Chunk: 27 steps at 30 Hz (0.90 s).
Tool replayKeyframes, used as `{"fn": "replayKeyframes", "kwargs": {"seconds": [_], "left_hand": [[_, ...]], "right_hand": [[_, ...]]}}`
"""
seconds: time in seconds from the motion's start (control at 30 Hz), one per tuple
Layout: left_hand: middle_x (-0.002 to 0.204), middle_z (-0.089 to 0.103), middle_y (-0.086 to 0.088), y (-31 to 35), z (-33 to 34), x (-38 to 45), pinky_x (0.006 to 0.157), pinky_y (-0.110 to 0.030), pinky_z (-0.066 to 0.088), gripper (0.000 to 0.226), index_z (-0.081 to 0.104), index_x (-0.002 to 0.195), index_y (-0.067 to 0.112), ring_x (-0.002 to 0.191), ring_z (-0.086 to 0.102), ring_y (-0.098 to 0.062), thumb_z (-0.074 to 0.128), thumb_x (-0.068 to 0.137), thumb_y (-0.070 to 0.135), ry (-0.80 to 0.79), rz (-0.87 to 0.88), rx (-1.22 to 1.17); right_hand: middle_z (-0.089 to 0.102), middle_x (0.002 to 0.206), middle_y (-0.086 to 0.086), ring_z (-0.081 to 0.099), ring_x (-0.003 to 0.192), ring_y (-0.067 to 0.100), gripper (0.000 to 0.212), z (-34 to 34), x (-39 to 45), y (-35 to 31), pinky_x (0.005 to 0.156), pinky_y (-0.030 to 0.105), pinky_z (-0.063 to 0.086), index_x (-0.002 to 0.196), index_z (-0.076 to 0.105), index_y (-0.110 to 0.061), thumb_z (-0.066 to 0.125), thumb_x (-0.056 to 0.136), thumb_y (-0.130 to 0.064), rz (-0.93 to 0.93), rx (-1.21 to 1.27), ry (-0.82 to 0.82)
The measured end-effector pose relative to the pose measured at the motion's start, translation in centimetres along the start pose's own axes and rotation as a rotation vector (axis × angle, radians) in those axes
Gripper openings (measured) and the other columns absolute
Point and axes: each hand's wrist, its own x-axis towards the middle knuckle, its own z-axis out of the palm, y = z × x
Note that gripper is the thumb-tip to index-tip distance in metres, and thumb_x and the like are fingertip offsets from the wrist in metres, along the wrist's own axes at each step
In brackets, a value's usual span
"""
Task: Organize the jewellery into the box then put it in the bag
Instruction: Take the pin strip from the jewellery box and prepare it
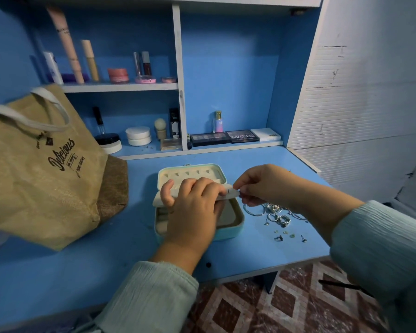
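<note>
Fingers of my left hand (pixel 192 200) gripped the earring flap (pixel 231 192) steady so my right hand (pixel 257 183) could pinch a stud into it.

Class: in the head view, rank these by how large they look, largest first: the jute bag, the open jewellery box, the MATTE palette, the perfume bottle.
1. Jute bag, though it sits nearer the camera.
2. Jewellery box.
3. MATTE palette, farther back, so its true size is unsure.
4. Perfume bottle.
</note>
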Motion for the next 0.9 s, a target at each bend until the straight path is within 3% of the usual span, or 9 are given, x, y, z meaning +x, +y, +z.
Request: {"fn": "replayKeyframes", "kwargs": {"seconds": [0.13,0.3,0.43,0.57,0.7,0.9], "left_hand": [[0.085,0.061,0.013,-0.1,-0.3,-0.1,0.095,-0.041,0.019,0.01,0.063,0.076,0.032,0.092,0.044,-0.013,0.056,0.079,0.038,-0.015,0.011,0.023],[0.086,0.061,0.012,0.3,-0.9,-0.1,0.095,-0.042,0.02,0.024,0.065,0.073,0.031,0.092,0.044,-0.014,0.046,0.081,0.043,-0.04,0.015,0.055],[0.084,0.061,0.01,0.5,-1.2,0.0,0.09,-0.04,0.022,0.009,0.068,0.071,0.031,0.088,0.047,-0.016,0.073,0.075,0.036,-0.056,0.04,0.058],[0.082,0.061,0.01,1.5,-1.6,0.1,0.081,-0.037,0.023,0.013,0.068,0.072,0.031,0.084,0.05,-0.017,0.081,0.067,0.032,-0.104,0.055,0.035],[0.082,0.06,0.012,2.8,-1.2,0.2,0.078,-0.035,0.022,0.012,0.069,0.074,0.032,0.085,0.04,-0.013,0.08,0.069,0.032,-0.133,0.091,-0.006],[0.078,0.059,0.013,6.6,0.2,0.8,0.076,-0.034,0.022,0.012,0.069,0.069,0.033,0.075,0.058,-0.015,0.08,0.068,0.034,-0.208,0.202,-0.098]], "right_hand": [[0.067,0.078,0.016,0.061,0.064,0.017,0.016,0.6,-0.3,0.2,0.073,0.023,0.057,0.081,0.069,-0.008,0.058,0.088,0.001,0.041,0.143,0.023],[0.066,0.072,0.012,0.061,0.064,0.018,0.015,0.9,-0.5,0.4,0.072,0.025,0.058,0.076,0.069,-0.008,0.062,0.086,0.001,0.117,0.314,0.05],[0.066,0.074,0.013,0.062,0.062,0.017,0.013,0.6,-1.0,0.8,0.07,0.024,0.058,0.078,0.068,-0.005,0.061,0.086,0.001,0.112,0.347,0.047],[0.066,0.074,0.013,0.06,0.06,0.018,0.012,-0.6,-1.6,1.7,0.073,0.028,0.057,0.08,0.069,-0.007,0.061,0.086,-0.002,0.097,0.226,0.075],[0.063,0.068,0.005,0.055,0.055,0.013,0.008,-2.8,-2.7,3.3,0.053,0.017,0.052,0.079,0.07,-0.012,0.064,0.085,-0.012,0.08,0.013,0.142],[0.061,0.071,-0.003,0.05,0.059,0.01,0.013,-6.9,-4.9,6.8,0.051,0.019,0.04,0.082,0.068,-0.02,0.064,0.086,-0.031,0.118,-0.344,0.208]]}}
